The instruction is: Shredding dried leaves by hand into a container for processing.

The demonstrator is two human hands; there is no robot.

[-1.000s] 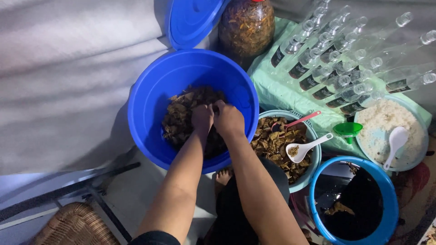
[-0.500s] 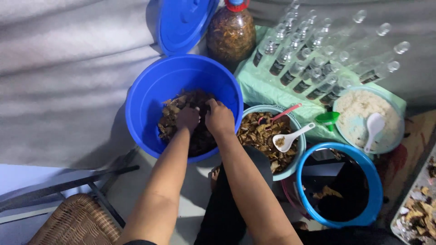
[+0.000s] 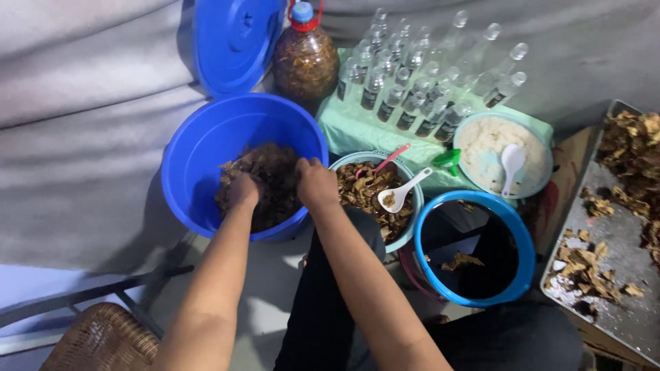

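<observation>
hands in round blue plastic tub (image 3: 206, 158): left hand (image 3: 244, 191) and right hand (image 3: 316, 184) both clenched on dark brown dried pieces (image 3: 271, 175).

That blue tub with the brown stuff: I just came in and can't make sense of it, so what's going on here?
A person has both hands down in the blue tub, the left hand and right hand pressed into a heap of brown dried pieces. The tub's lid leans behind it. Beside it sit a bowl of similar pieces with a white spoon, a bowl of white grains, a blue bucket of dark liquid and rows of small clear bottles.
</observation>
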